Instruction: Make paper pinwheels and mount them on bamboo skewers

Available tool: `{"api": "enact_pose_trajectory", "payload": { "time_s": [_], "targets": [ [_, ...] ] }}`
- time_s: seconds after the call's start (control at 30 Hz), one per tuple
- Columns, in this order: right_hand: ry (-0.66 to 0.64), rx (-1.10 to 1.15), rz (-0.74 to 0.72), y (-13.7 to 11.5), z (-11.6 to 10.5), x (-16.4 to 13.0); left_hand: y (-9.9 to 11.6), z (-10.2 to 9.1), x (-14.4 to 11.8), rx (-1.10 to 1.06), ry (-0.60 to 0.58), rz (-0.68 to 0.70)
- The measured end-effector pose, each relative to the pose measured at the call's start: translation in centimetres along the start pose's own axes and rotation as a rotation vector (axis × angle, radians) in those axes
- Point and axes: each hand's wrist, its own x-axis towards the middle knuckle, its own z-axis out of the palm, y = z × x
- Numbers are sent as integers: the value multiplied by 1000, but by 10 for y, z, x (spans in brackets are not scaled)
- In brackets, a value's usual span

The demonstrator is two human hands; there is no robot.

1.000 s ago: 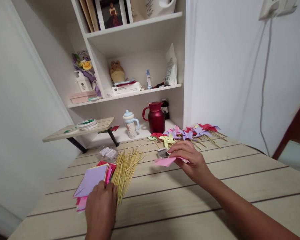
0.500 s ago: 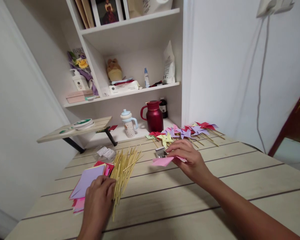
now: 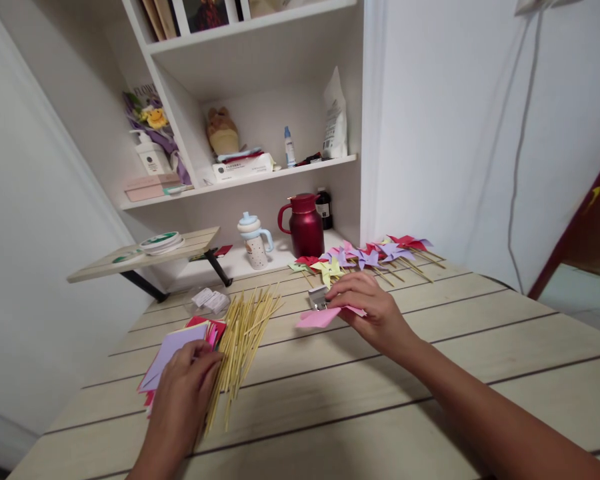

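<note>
My right hand (image 3: 373, 310) is closed on a pink paper pinwheel (image 3: 320, 317), held a little above the table; the fingers cover part of it. Just beyond its fingertips is a small box (image 3: 317, 297) with shiny metal bits. At the left, my left hand (image 3: 185, 383) has thumb and fingers pinched at the near left edge of a pile of thin wooden sticks (image 3: 245, 333), apparently on a stick; the hand partly hides its grip. Under and beside that hand lies a stack of coloured paper squares (image 3: 173, 353), lilac on top.
Finished pinwheels (image 3: 365, 257) on sticks lie along the table's back right. Behind stand a red thermos jug (image 3: 306, 227) and a spotted cup (image 3: 255, 247). A clear bag (image 3: 210, 299) lies beyond the paper stack. A small raised shelf (image 3: 200, 241) bears white tape rolls (image 3: 161, 244).
My left hand has shifted left and slightly down, with stick ends moving beside it. The right hand keeps its hold on the pink pinwheel. The view has tilted slightly.
</note>
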Motion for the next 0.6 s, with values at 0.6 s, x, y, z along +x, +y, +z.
{"api": "enact_pose_trajectory", "payload": {
  "time_s": [0.6],
  "targets": [
    [17,26,-2,0,-4,3,24,-2,51,120,-595,270]
  ]
}}
